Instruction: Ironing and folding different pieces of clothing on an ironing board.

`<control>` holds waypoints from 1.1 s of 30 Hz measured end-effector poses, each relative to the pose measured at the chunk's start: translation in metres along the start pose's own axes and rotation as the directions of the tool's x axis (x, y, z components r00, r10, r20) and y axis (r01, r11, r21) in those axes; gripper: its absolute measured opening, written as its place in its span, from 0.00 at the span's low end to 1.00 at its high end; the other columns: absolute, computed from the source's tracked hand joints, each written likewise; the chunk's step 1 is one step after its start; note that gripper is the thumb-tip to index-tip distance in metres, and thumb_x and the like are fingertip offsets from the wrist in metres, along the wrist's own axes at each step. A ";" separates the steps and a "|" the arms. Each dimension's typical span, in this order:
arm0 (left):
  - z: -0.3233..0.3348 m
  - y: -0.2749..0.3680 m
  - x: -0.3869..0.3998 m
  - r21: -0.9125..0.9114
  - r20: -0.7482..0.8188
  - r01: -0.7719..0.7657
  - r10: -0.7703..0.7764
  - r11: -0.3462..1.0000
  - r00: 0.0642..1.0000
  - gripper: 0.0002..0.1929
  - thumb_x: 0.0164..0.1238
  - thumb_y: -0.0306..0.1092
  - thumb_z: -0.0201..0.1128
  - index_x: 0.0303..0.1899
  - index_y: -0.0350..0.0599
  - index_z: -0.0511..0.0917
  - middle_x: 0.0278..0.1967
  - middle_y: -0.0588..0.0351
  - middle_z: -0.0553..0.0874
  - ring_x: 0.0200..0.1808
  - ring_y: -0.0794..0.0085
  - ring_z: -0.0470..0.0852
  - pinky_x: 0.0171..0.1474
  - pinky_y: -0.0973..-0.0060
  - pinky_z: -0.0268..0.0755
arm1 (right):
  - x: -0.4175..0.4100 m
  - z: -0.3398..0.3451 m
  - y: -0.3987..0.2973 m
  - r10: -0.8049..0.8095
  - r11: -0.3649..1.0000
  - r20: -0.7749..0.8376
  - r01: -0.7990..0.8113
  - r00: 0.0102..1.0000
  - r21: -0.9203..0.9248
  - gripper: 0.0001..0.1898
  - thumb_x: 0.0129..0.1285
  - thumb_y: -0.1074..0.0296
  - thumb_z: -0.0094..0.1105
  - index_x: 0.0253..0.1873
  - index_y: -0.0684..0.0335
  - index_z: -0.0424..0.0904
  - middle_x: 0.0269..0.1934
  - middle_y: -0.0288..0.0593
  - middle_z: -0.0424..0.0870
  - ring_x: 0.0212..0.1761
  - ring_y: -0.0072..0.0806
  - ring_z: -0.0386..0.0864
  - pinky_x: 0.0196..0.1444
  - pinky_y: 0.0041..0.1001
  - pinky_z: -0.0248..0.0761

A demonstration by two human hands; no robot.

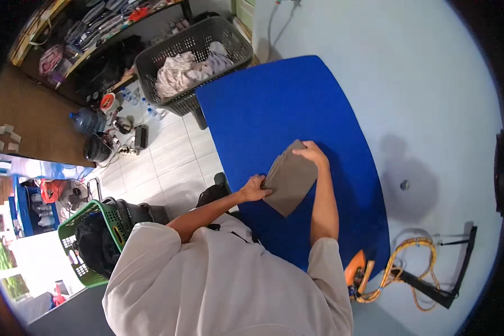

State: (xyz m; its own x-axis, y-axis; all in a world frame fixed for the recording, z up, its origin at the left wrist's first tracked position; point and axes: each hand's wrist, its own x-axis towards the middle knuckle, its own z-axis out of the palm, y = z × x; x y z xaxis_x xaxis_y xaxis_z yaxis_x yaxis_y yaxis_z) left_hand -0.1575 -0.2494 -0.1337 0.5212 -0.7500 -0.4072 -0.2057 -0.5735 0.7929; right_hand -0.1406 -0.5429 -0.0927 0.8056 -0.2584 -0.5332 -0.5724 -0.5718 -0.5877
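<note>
A folded grey-brown cloth (290, 180) lies at a slant over the blue-covered table (277, 101), folded into a compact rectangle. My left hand (255, 189) grips its left corner, thumb on top. At the cloth's upper right edge, my right hand (313, 154) pinches it between thumb and fingers; some fingers are hidden beneath. Whether the cloth touches the table or is slightly raised cannot be told.
An orange iron (354, 268) with a yellow cord sits at the table's near right corner, by a wall bracket (428, 290). A dark laundry basket (193, 94) with clothes adjoins the far left edge. A green basket (109, 222) stands to the left.
</note>
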 end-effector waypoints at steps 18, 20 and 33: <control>-0.350 0.018 0.110 -0.248 -0.342 -0.345 0.251 0.905 0.905 0.14 0.57 0.25 0.65 0.45 0.39 0.74 0.32 0.51 0.83 0.36 0.72 0.83 0.40 0.72 0.75 | 0.122 -0.082 -0.168 -0.167 0.612 -0.395 0.410 0.903 0.676 0.12 0.64 0.70 0.66 0.48 0.69 0.81 0.41 0.37 0.85 0.43 0.22 0.79 0.49 0.23 0.70; -0.356 0.003 0.135 -0.365 -0.307 -0.313 0.204 0.877 0.930 0.15 0.60 0.29 0.66 0.47 0.39 0.75 0.34 0.54 0.81 0.36 0.78 0.79 0.38 0.73 0.75 | 0.149 -0.103 -0.185 -0.136 0.697 -0.380 0.361 0.915 0.620 0.12 0.65 0.68 0.66 0.48 0.68 0.82 0.39 0.36 0.85 0.42 0.20 0.80 0.49 0.23 0.71; -0.369 -0.085 0.249 -0.330 -0.246 -0.183 0.103 0.926 0.964 0.20 0.61 0.25 0.63 0.55 0.34 0.71 0.33 0.41 0.85 0.35 0.53 0.86 0.38 0.60 0.78 | 0.307 0.010 -0.240 -0.251 0.887 -0.787 -0.191 0.564 -0.420 0.29 0.72 0.51 0.53 0.73 0.59 0.65 0.74 0.61 0.59 0.74 0.57 0.59 0.72 0.50 0.54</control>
State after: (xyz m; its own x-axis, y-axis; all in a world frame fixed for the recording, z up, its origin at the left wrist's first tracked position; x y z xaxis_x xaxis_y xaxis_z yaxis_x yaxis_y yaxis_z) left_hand 0.2953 -0.2663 -0.1353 0.6853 -0.7004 -0.1994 -0.0123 -0.2849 0.9585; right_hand 0.2429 -0.4769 -0.1216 0.7184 -0.6150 0.3250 -0.5975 -0.7848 -0.1643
